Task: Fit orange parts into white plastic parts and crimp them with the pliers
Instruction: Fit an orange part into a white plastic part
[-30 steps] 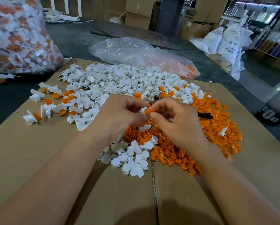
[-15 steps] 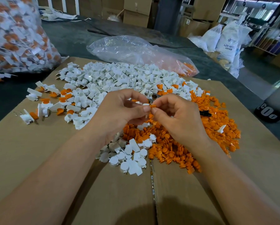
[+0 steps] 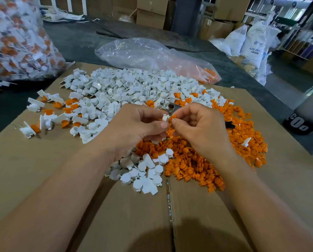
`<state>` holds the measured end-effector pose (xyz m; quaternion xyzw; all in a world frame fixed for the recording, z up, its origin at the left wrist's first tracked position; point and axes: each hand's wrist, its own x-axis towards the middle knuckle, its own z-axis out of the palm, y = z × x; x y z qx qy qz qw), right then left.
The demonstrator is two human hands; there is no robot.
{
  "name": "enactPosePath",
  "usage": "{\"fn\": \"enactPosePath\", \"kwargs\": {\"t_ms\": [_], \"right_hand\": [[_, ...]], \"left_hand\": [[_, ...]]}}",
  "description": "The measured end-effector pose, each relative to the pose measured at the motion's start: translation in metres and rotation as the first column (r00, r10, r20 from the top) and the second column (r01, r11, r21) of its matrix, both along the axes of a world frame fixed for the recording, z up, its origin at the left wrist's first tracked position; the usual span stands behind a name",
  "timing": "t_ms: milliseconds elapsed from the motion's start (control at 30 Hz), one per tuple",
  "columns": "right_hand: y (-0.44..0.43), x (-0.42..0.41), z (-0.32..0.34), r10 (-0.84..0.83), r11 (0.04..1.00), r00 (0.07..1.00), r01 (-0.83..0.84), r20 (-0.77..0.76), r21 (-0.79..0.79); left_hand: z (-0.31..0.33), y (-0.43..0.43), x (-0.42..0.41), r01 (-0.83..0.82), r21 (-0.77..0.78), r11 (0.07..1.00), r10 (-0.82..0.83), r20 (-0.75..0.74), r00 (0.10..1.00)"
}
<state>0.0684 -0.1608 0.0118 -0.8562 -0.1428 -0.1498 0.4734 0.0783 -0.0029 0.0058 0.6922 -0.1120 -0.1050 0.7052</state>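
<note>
Above the flat cardboard, my left hand pinches a smooth white part; my right hand pinches a ridged orange part against it.

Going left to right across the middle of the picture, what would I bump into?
finished white-and-orange pieces → left hand → white part → orange part → right hand → loose orange parts

Left hand pinches a white part, right hand an orange part, curled fingers meeting.
</note>
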Motion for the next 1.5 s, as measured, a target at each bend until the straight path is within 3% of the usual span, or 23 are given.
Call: {"fn": "enactPosePath", "kwargs": {"t_ms": [467, 600, 800, 1133, 1333, 1500], "right_hand": [[0.0018, -0.0031, -0.0005, 0.018, 0.998, 0.998, -0.014, 0.066, -0.068], [0.0019, -0.0027, -0.0013, 0.019, 0.995, 0.999, -0.014, 0.045, -0.101], [-0.001, 0.0019, -0.0015, 0.032, 0.999, 0.998, -0.032, -0.06, 0.004], [-0.0016, 0.0035, -0.0041, 0.068, 0.995, 0.995, -0.062, -0.071, 0.083], [0.0038, 0.0009, -0.007, 0.036, 0.998, 0.999, -0.037, 0.025, 0.05], [-0.0014, 0.001, -0.0032, 0.093, 0.992, 0.995, -0.09, -0.03, 0.093]], "left_hand": [[-0.0001, -0.0006, 0.0005, 0.029, -0.103, 0.994, -0.035, -0.055, 0.998], [-0.0024, -0.0018, -0.0001, 0.011, -0.037, 0.999, -0.012, -0.006, 1.0], [-0.0076, -0.0047, 0.0005, -0.02, 0.105, 0.994, 0.01, 0.092, 0.996], [-0.0053, -0.005, -0.001, -0.037, 0.082, 0.996, 0.028, 0.111, 0.993], [-0.0061, -0.0032, 0.001, -0.041, 0.031, 0.999, 0.038, 0.085, 0.996], [-0.0051, -0.003, -0.0003, 0.026, -0.032, 0.999, -0.024, 0.045, 0.999]]}}
